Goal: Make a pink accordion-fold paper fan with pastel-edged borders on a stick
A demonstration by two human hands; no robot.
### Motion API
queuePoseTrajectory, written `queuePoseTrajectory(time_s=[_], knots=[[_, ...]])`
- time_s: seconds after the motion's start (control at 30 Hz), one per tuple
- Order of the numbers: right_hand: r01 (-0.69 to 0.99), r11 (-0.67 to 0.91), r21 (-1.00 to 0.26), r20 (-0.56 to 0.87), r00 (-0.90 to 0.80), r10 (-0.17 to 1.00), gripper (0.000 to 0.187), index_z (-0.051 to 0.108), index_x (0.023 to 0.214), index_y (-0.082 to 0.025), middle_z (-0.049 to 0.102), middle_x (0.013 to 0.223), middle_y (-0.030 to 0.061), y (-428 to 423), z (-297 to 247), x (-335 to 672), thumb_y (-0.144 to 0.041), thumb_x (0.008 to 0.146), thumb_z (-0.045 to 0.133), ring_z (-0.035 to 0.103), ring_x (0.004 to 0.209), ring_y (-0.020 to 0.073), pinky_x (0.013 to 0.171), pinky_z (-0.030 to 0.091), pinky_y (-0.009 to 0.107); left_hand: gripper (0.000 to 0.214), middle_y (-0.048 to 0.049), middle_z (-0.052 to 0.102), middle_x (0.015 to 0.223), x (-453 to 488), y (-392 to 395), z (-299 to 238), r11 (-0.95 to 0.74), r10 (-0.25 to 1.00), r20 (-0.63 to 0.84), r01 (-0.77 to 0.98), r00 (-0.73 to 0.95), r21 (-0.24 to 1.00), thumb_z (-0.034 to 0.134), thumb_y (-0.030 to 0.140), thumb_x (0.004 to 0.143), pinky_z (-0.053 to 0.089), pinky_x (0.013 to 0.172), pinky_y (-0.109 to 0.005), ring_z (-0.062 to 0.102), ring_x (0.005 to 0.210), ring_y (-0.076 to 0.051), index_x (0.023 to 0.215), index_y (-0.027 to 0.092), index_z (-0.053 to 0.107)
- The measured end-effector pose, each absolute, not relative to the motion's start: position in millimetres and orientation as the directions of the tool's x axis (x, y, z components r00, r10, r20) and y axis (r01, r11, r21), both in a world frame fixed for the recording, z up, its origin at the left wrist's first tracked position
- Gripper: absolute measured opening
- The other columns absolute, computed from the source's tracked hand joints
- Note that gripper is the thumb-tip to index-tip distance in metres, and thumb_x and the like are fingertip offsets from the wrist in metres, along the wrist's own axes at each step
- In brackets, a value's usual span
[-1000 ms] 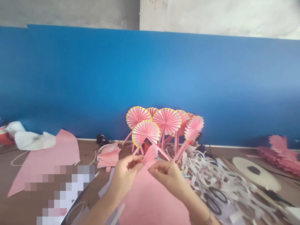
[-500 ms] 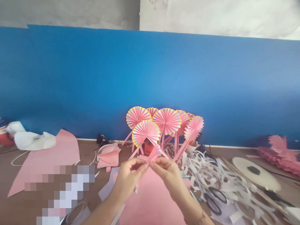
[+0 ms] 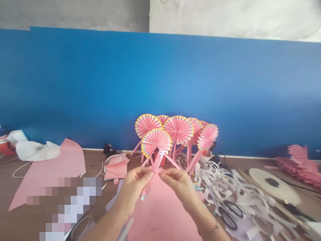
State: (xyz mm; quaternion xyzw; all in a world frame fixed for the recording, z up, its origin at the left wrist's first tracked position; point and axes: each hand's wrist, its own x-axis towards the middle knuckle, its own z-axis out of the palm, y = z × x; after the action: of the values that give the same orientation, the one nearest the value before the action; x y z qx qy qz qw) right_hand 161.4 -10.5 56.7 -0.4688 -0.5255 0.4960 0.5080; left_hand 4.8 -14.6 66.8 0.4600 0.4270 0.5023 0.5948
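Note:
My left hand [image 3: 134, 187] and my right hand [image 3: 177, 182] meet in front of me, both pinching a narrow pleated pink paper strip [image 3: 152, 174] at its middle. The strip is folded flat and slants from upper right to lower left, with a coloured edge at its lower end. Under my hands lies a large pink paper sheet [image 3: 163, 214]. Behind them stands a bunch of finished round pink paper fans [image 3: 175, 134] on pink sticks, leaning against the blue wall.
White paper strips [image 3: 233, 190] and black-handled scissors [image 3: 227, 214] lie right of my hands. A round white tape roll [image 3: 274, 185] and more pink fans [image 3: 301, 164] sit far right. Pink sheets [image 3: 57, 167] and white cloth [image 3: 32, 149] lie on the left.
The pleated pink paper, fanned open above my fingers a second ago, is now squeezed into a flat narrow strip held between both hands, which have come closer together.

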Motion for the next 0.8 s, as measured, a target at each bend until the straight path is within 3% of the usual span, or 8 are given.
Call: queuePoseTrajectory(time_s=[0.13,0.27,0.37,0.47,0.53,0.63,0.73,0.8], knots=[[0.122,0.102,-0.987,0.094,-0.071,0.993,0.027,0.068,0.066,-0.015,0.053,0.056,-0.0014,-9,55,163,-0.041,0.071,0.068,0.039,0.052,0.0094,0.049,0.033,0.022,0.028,0.0073,0.044,0.042,3,-12,62,0.101,0.990,-0.073,-0.254,0.118,0.962,0.070,0.043,0.072,0.031,0.040,-0.018,0.035,0.037,-0.006,0.068,0.017,0.060],[0.420,0.186,-0.888,0.174,-0.067,0.982,0.022,0.068,0.068,-0.015,0.033,0.047,-0.0065,-13,58,166,-0.032,0.078,0.058,0.026,0.046,0.0081,0.043,0.021,0.023,0.029,0.0082,0.042,0.044,2,-8,57,0.057,0.998,-0.055,-0.108,0.014,0.993,0.068,0.045,0.073,0.027,0.036,-0.018,0.031,0.036,-0.006,0.072,0.016,0.063],[0.635,0.284,-0.719,0.282,-0.107,0.953,0.019,0.068,0.071,-0.017,0.036,0.049,-0.0056,-20,63,168,-0.023,0.080,0.053,0.032,0.046,0.0088,0.046,0.023,0.023,0.026,0.0039,0.055,0.057,-1,-5,55,-0.009,0.998,0.014,0.075,-0.066,0.997,0.064,0.043,0.075,0.033,0.040,-0.019,0.042,0.043,-0.008,0.075,0.017,0.065],[0.771,0.376,-0.515,0.403,-0.169,0.899,0.020,0.067,0.074,-0.020,0.046,0.054,-0.0032,-28,66,168,-0.017,0.082,0.049,0.041,0.050,0.0105,0.051,0.027,0.024,0.018,-0.0010,0.066,0.072,-6,-2,54,-0.122,0.981,0.159,0.288,-0.110,0.950,0.059,0.034,0.079,0.044,0.056,-0.024,0.059,0.065,-0.016,0.075,0.018,0.066],[0.811,0.426,-0.402,0.477,-0.212,0.853,0.022,0.066,0.075,-0.020,0.051,0.061,-0.0009,-33,68,167,-0.015,0.084,0.047,0.046,0.055,0.0123,0.053,0.028,0.024,0.014,-0.0019,0.067,0.075,-8,-2,52,-0.240,0.948,0.309,0.473,-0.072,0.847,0.055,0.024,0.080,0.045,0.066,-0.028,0.060,0.075,-0.019,0.073,0.019,0.065],[0.821,0.481,-0.307,0.528,-0.274,0.804,0.022,0.064,0.077,-0.021,0.056,0.069,0.0015,-37,71,166,-0.014,0.087,0.046,0.050,0.064,0.0148,0.058,0.031,0.024,0.020,-0.0016,0.061,0.067,-7,-4,48,-0.441,0.841,0.525,0.723,0.127,0.532,0.048,0.012,0.081,0.040,0.064,-0.030,0.055,0.070,-0.019,0.067,0.019,0.061],[0.786,0.536,-0.309,0.521,-0.331,0.786,0.022,0.064,0.076,-0.021,0.057,0.072,0.0021,-35,75,168,-0.014,0.088,0.048,0.051,0.069,0.0155,0.061,0.034,0.024,0.025,-0.0023,0.058,0.065,-3,-9,42,-0.593,0.709,0.598,0.775,0.373,0.220,0.043,0.007,0.083,0.036,0.061,-0.031,0.051,0.065,-0.018,0.066,0.018,0.058],[0.751,0.558,-0.353,0.496,-0.355,0.792,0.023,0.064,0.073,-0.021,0.056,0.071,0.0018,-32,77,171,-0.014,0.088,0.049,0.051,0.070,0.0152,0.061,0.035,0.024,0.026,-0.0031,0.057,0.066,0,-12,40,-0.677,0.624,0.588,0.731,0.514,0.079,0.041,0.004,0.084,0.034,0.060,-0.032,0.049,0.065,-0.019,0.068,0.017,0.057]])
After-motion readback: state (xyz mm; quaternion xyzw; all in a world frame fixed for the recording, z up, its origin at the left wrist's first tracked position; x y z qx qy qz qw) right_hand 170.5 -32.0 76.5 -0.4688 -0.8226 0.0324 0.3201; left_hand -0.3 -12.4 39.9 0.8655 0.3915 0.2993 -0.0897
